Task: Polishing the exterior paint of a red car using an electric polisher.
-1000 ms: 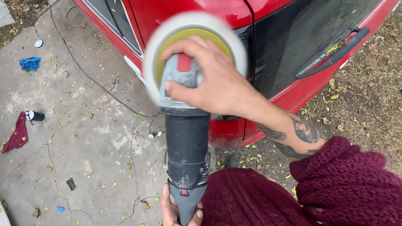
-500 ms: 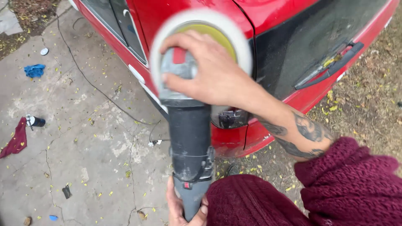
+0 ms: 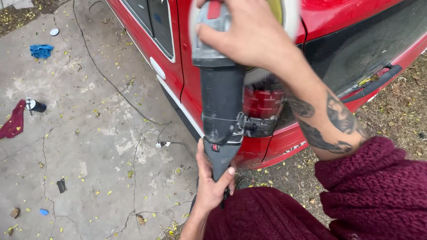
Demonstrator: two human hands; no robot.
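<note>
I hold a grey electric polisher (image 3: 221, 95) upright in front of a red car (image 3: 311, 26). My right hand (image 3: 249, 33) grips the polisher's head near the top edge of the view, just below its white and yellow pad (image 3: 287, 13). My left hand (image 3: 212, 184) wraps the lower end of the handle. The pad faces the car's rear corner, above the tail light (image 3: 267, 106). Whether the pad touches the paint is hidden by my hand.
Cracked concrete (image 3: 89, 146) with scattered yellow leaves lies to the left. On it are a blue cloth (image 3: 41, 50), a dark red rag (image 3: 14, 120) beside a small dark bottle (image 3: 35, 106), and a black cable (image 3: 111, 84). Dry dirt (image 3: 400, 106) lies right of the car.
The polisher and both hands have risen and come closer to the car's rear corner. The pad is now partly cut off by the top of the view.
</note>
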